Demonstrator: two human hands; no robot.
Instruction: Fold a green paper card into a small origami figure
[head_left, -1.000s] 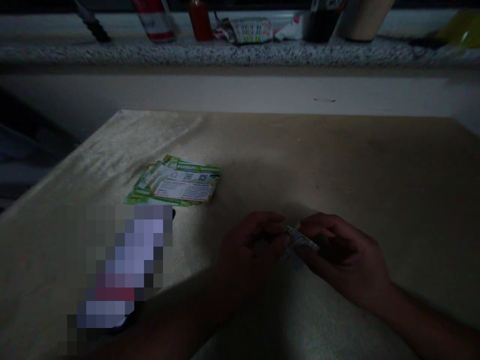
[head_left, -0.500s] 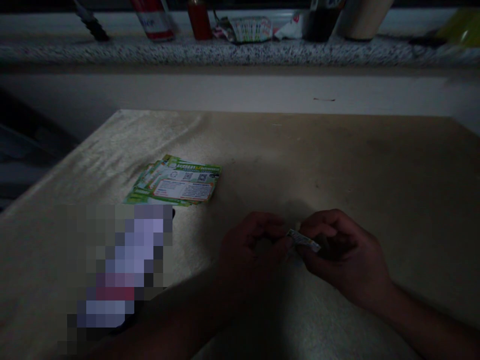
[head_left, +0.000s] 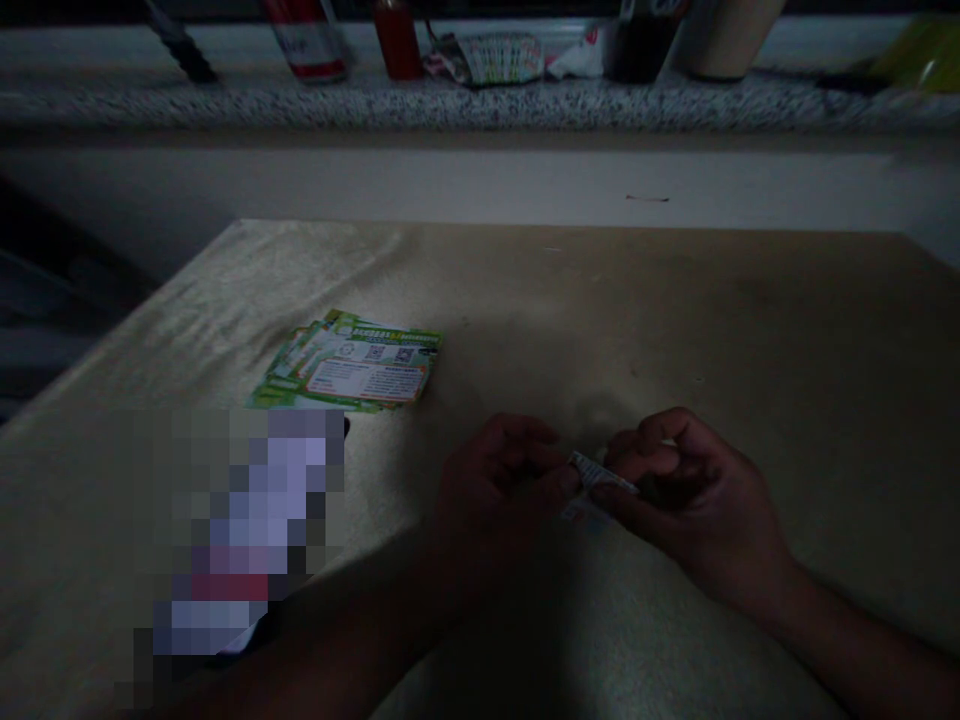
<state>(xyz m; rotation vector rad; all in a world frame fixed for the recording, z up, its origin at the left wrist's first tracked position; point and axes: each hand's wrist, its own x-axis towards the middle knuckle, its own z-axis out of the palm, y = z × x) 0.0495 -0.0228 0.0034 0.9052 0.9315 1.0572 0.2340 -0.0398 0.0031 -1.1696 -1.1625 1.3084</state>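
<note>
A small folded piece of printed paper (head_left: 600, 474) is pinched between both hands, right of centre over the table. My left hand (head_left: 506, 485) grips its left end with thumb and fingers. On its right side, my right hand (head_left: 694, 500) holds the paper, the thumb along the near edge and the fingers curled behind. A stack of green and white printed leaflets (head_left: 367, 365) lies on the table to the left, spread slightly, touched by neither hand.
The table (head_left: 750, 320) has a beige surface. A pixelated phone-like object (head_left: 262, 520) lies at the left, near my left forearm. Behind stands a speckled stone ledge (head_left: 450, 108) with a red-and-white can (head_left: 307, 40), a red bottle (head_left: 399, 40), a crumpled wrapper (head_left: 502, 58) and other containers.
The paper's printed face has tilted and now shows a narrower, pointed shape. My right hand's fingers have shifted and lifted slightly, while my left hand has moved little.
</note>
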